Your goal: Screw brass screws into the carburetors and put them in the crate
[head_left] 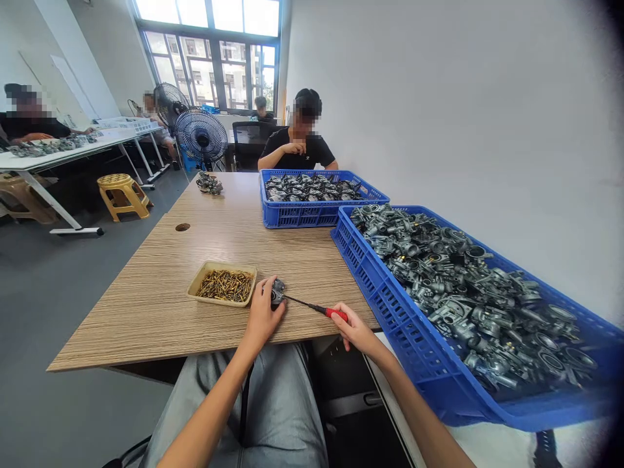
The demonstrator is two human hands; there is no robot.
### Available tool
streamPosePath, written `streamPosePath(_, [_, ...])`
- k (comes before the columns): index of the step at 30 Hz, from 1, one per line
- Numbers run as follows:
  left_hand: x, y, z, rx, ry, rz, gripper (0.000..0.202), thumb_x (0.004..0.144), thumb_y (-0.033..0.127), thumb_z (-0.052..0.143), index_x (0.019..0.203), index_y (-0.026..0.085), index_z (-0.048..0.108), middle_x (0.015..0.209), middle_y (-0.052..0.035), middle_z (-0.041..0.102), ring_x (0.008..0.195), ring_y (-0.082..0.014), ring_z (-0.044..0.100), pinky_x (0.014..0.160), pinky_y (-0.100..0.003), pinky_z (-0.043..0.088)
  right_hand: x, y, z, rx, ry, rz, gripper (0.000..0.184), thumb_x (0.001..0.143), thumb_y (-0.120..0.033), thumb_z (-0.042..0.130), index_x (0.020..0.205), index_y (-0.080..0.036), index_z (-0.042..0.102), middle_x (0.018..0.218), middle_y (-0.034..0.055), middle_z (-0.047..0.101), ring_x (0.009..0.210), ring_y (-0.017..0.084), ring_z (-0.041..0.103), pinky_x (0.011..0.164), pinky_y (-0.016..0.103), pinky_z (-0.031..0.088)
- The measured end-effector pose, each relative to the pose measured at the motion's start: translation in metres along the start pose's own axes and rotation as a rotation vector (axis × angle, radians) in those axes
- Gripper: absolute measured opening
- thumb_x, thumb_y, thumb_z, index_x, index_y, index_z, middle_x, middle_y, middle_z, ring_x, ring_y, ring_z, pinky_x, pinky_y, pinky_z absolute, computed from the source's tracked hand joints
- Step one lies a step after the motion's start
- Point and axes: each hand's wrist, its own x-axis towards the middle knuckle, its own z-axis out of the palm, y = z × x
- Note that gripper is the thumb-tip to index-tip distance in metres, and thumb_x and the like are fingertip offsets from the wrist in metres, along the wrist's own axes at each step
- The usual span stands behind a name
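My left hand (264, 313) is closed around a small grey metal carburetor (278, 292) on the table, its fingers hiding much of the part. In my right hand (355, 333) is a screwdriver (325, 311) with a red and black handle. The screwdriver lies nearly level, its thin dark shaft reaching left so that the tip meets the carburetor. Just left of my left hand stands a cream plastic tub (197, 298) full of small brass pieces (225, 286).
A large blue crate (370, 276) of loose carburetors borders the table's right side. Behind it, another blue crate (302, 214) holds carburetors. More metal parts (209, 184) lie at the far left, beyond a cable hole (182, 227). A co-worker (302, 140) sits opposite.
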Motion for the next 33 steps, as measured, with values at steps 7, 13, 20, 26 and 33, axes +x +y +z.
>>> streamPosePath(7, [0.0002, -0.0011, 0.0002, -0.004, -0.003, 0.001, 0.066, 0.086, 0.016, 0.063, 0.147, 0.027, 0.041, 0.137, -0.0112, 0.050, 0.131, -0.0273, 0.050, 0.115, -0.046, 0.040, -0.0002, 0.0002, -0.0001, -0.019, 0.020, 0.005, 0.039, 0.093, -0.062, 0.054, 0.104, -0.027, 0.043, 0.058, -0.0143, 0.038, 0.035, 0.009, 0.043, 0.036, 0.021, 0.037])
streamPosePath(13, [0.0005, -0.0003, -0.0006, -0.004, -0.006, -0.001, 0.066, 0.086, 0.015, 0.063, 0.147, 0.027, 0.041, 0.137, -0.0111, 0.049, 0.131, -0.0274, 0.050, 0.115, -0.046, 0.040, 0.0008, 0.0020, -0.0001, 0.013, 0.002, -0.009, 0.037, 0.095, -0.062, 0.051, 0.102, -0.026, 0.044, 0.056, -0.0144, 0.036, 0.035, 0.009, 0.041, 0.035, 0.021, 0.037])
streamPosePath(20, [0.0000, -0.0018, 0.0004, 0.001, -0.006, 0.002, 0.065, 0.087, 0.017, 0.064, 0.148, 0.026, 0.041, 0.137, -0.0116, 0.050, 0.131, -0.0275, 0.050, 0.115, -0.046, 0.040, 0.0002, 0.0012, 0.0000, -0.012, 0.010, -0.012, 0.038, 0.095, -0.062, 0.052, 0.100, -0.026, 0.042, 0.059, -0.0141, 0.037, 0.034, 0.008, 0.040, 0.034, 0.021, 0.037])
streamPosePath(26, [-0.0004, -0.0017, 0.0003, 0.005, -0.010, 0.004, 0.065, 0.087, 0.017, 0.064, 0.147, 0.025, 0.041, 0.137, -0.0117, 0.049, 0.131, -0.0272, 0.049, 0.115, -0.045, 0.040, 0.0000, 0.0002, -0.0002, -0.021, -0.006, -0.016, 0.039, 0.095, -0.062, 0.053, 0.105, -0.026, 0.043, 0.061, -0.0138, 0.040, 0.035, 0.008, 0.042, 0.034, 0.021, 0.038])
streamPosePath(33, [-0.0004, -0.0017, 0.0003, 0.004, -0.008, -0.006, 0.066, 0.086, 0.015, 0.064, 0.147, 0.026, 0.041, 0.137, -0.0111, 0.050, 0.130, -0.0272, 0.050, 0.115, -0.045, 0.041, -0.0011, -0.0036, 0.0004, 0.000, -0.008, -0.005, 0.038, 0.096, -0.063, 0.049, 0.100, -0.025, 0.042, 0.055, -0.0147, 0.035, 0.034, 0.008, 0.038, 0.035, 0.021, 0.038])
